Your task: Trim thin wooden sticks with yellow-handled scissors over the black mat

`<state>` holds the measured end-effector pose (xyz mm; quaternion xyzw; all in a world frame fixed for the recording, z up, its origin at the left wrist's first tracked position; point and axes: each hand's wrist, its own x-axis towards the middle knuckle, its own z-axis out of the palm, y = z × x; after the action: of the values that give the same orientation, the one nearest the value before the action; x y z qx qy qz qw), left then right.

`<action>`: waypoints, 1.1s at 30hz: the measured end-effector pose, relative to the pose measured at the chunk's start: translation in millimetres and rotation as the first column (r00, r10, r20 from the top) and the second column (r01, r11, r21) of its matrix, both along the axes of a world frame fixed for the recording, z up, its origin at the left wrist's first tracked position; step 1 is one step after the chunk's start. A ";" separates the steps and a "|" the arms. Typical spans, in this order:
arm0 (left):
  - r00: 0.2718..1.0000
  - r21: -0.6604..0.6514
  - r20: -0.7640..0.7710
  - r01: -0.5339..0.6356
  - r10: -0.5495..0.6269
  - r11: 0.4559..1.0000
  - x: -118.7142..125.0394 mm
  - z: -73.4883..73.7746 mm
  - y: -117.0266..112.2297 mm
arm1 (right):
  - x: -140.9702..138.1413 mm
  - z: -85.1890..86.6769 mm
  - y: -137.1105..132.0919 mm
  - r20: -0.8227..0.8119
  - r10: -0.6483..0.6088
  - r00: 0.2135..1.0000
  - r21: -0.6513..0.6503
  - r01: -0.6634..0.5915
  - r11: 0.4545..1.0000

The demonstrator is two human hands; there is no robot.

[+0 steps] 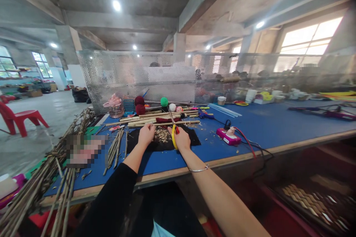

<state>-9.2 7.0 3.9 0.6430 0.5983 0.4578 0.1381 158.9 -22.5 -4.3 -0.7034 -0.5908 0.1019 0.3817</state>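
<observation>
Yellow-handled scissors are in my right hand, their blades pointing up and away from me. My left hand is closed, fingertips together; what it pinches, if anything, is too small to make out. Between the hands lies a heap of short pale cut pieces, which look like bits of twig. They rest on a black cloth spread on the blue tabletop. Just beyond my hands are several pale wooden sticks. Thin cut twigs lie left of the cloth.
A bundle of long branches runs along the table's left end. Red, green and white balls sit behind the sticks. To the right are a glue gun and a purple power strip with cables. A perforated metal screen stands behind.
</observation>
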 end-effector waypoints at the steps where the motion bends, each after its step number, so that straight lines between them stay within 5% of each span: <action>1: 0.995 0.019 0.102 0.002 -0.004 1.000 -0.4 0.7 0.6 | -0.2 -0.4 0.3 0.022 0.014 1.000 -0.006 -0.014 1.000; 6: 0.784 -0.049 0.608 0.198 -0.128 0.979 0.9 -6.0 -9.0 | -4.1 -4.7 0.6 0.123 0.018 0.992 -0.024 -0.015 1.000; 10: 0.649 -0.042 0.736 0.330 -0.194 0.943 -0.3 -9.4 -19.5 | -5.0 -4.8 1.4 0.148 0.026 0.989 -0.014 -0.024 1.000; 18: 0.666 -0.059 0.716 0.358 -0.211 0.932 -0.5 -17.3 -17.4 | -10.4 18.8 21.1 0.224 0.380 0.898 0.050 -0.400 0.915; 23: 0.678 -0.047 0.710 0.315 -0.190 0.948 -0.9 -18.8 -17.4 | -20.9 3.0 18.5 0.101 0.442 0.891 0.113 -0.452 0.885; 33: 0.732 -0.037 0.652 0.293 -0.199 0.955 0.5 -17.3 -21.1 | -18.8 -6.6 4.2 0.251 0.380 0.890 0.099 -0.414 0.905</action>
<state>-8.7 -14.0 -13.4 0.5104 0.4544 0.5847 0.4372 140.1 -18.2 -10.9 -0.5439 -0.7677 0.0526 0.3348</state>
